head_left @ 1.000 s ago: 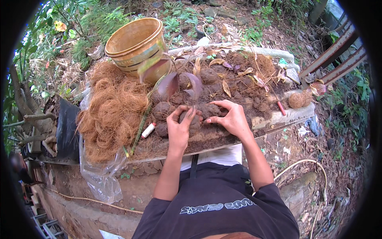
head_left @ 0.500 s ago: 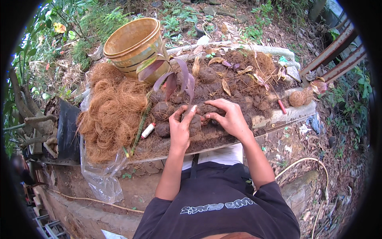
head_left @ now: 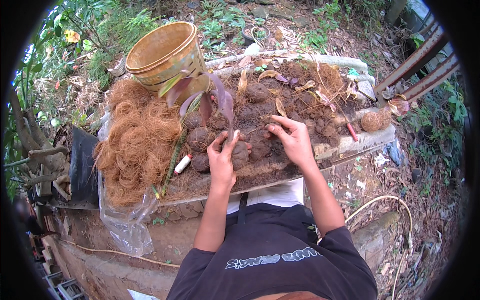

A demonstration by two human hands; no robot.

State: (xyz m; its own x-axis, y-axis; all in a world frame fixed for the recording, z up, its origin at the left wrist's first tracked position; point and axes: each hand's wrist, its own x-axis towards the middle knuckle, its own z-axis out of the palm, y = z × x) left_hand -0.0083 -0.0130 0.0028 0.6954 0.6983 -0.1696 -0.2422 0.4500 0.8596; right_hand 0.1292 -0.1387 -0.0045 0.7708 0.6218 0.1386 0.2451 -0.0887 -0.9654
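Note:
My left hand [head_left: 221, 164] is closed round the base of a purple-leaved plant [head_left: 219, 92], with its thumb against the stem. At the plant's foot is a dark round soil ball [head_left: 240, 157], beside my fingers and partly covered by them. My right hand [head_left: 296, 144] is a little to the right, over the heaped dark soil [head_left: 300, 107], with thumb and forefinger pinched on a small clump of soil [head_left: 270, 121]. Several rounded soil balls [head_left: 199, 139] lie left of my left hand. Just beyond them is a white spool of thread [head_left: 183, 163].
Brown coconut fibre [head_left: 137, 137] is piled at the left, in front of a worn yellowish bucket [head_left: 165, 60]. A red-handled tool [head_left: 352, 132] and a fibre-wrapped ball [head_left: 371, 121] sit by the right edge. Clear plastic sheeting [head_left: 127, 225] hangs off the near left edge.
My right hand has lifted away from the soil ball, moving slightly right and farther off. My left hand, still on the plant, has shifted slightly left and the leaves with it.

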